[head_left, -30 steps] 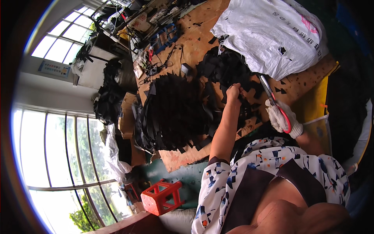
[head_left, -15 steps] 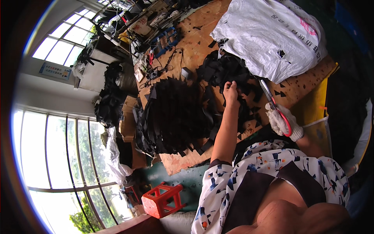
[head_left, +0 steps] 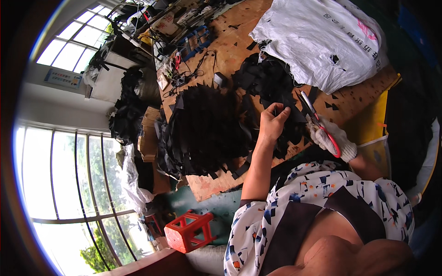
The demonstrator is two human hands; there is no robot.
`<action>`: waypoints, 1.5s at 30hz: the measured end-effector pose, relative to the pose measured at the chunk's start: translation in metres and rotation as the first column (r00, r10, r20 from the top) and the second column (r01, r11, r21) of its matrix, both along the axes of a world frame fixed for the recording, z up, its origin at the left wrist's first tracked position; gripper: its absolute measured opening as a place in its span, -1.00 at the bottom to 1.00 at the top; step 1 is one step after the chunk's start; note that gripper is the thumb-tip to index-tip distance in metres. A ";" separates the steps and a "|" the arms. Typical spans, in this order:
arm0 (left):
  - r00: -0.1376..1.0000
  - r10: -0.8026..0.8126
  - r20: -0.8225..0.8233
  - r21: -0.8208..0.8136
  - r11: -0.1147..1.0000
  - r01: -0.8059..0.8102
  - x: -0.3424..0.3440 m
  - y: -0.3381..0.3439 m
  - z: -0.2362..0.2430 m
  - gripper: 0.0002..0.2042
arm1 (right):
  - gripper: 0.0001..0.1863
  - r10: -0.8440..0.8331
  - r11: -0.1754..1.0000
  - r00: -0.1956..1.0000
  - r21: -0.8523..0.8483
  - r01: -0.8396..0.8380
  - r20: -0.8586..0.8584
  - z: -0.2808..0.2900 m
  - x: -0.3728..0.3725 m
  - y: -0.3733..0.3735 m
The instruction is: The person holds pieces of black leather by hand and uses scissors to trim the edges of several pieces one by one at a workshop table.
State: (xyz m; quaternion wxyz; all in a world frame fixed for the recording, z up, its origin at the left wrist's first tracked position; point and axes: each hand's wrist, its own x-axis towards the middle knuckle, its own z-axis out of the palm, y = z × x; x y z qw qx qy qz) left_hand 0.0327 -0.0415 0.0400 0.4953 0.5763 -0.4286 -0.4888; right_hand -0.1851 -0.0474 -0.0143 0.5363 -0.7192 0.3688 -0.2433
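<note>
My bare left hand (head_left: pixel 275 120) pinches a black fabric piece (head_left: pixel 296 109) between thumb and fingers, just in front of a heap of black cloth scraps (head_left: pixel 262 77). Close by on the right, my right hand (head_left: pixel 329 137) wears a white knitted glove and is closed round red-handled scissors (head_left: pixel 332 145). Their blades point up and away, beside the held piece, and look slightly apart. To the left of my left hand lies a large, thick pile of black fabric strips (head_left: pixel 207 131).
A white woven sack (head_left: pixel 317 43) covers the far right of the wooden table (head_left: pixel 239 27). Cables, a small dark block (head_left: pixel 220 79) and a blue plastic rack (head_left: pixel 195 43) lie at the far left. An orange-red stool (head_left: pixel 189 231) is on the green floor, lower left.
My left hand has come nearer to me, now with a fabric piece drawn out from the heap. The gloved hand has shifted a little left with the scissors, closer to it.
</note>
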 end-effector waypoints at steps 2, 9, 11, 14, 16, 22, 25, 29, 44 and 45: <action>0.999 -0.054 -0.008 0.035 0.998 0.054 -0.005 0.002 0.004 -0.87 | -0.56 0.044 0.993 0.988 0.115 -0.027 -0.151 0.003 0.001 0.000; 0.996 -0.074 -0.058 -0.008 0.997 0.074 -0.009 0.000 -0.020 -0.87 | -0.54 0.014 0.992 0.993 -0.122 -0.029 -0.119 0.009 0.006 0.009; 0.995 -0.101 -0.029 -0.030 0.995 0.100 -0.011 -0.004 -0.030 -0.88 | -0.54 0.018 0.994 0.996 -0.107 -0.028 -0.091 -0.006 0.002 0.007; 0.991 -0.134 -0.006 -0.013 0.991 0.133 -0.012 -0.003 -0.025 -0.89 | -0.56 0.016 0.989 0.994 -0.147 -0.032 -0.111 0.014 0.004 0.009; 0.989 -0.147 -0.014 0.020 0.989 0.147 -0.013 -0.003 -0.023 -0.90 | -0.57 0.001 0.978 0.987 -0.208 -0.035 -0.161 0.017 0.004 0.011; 0.979 -0.150 -0.140 -0.066 0.988 0.142 -0.015 -0.007 -0.037 -0.87 | -0.65 -0.005 0.997 0.994 -0.080 -0.004 -0.113 0.004 0.002 0.012; 0.973 -0.191 -0.127 -0.005 0.981 0.192 -0.013 -0.006 -0.036 -0.89 | -0.67 0.046 0.997 0.989 -0.057 -0.054 -0.142 -0.001 0.000 0.014; 0.967 -0.203 -0.156 0.038 0.977 0.211 -0.019 -0.002 -0.036 -0.90 | -0.66 -0.062 0.937 0.963 0.348 -0.035 0.262 -0.005 -0.002 0.020; 0.964 -0.191 -0.187 0.082 0.974 0.209 -0.021 0.001 -0.024 -0.91 | -0.73 -0.118 0.885 0.886 0.451 -0.111 0.449 -0.026 -0.006 0.015; 0.962 -0.179 -0.207 0.076 0.977 0.198 -0.021 0.001 -0.024 -0.91 | -0.76 -0.361 0.448 0.686 0.762 -0.468 0.632 -0.029 -0.006 0.012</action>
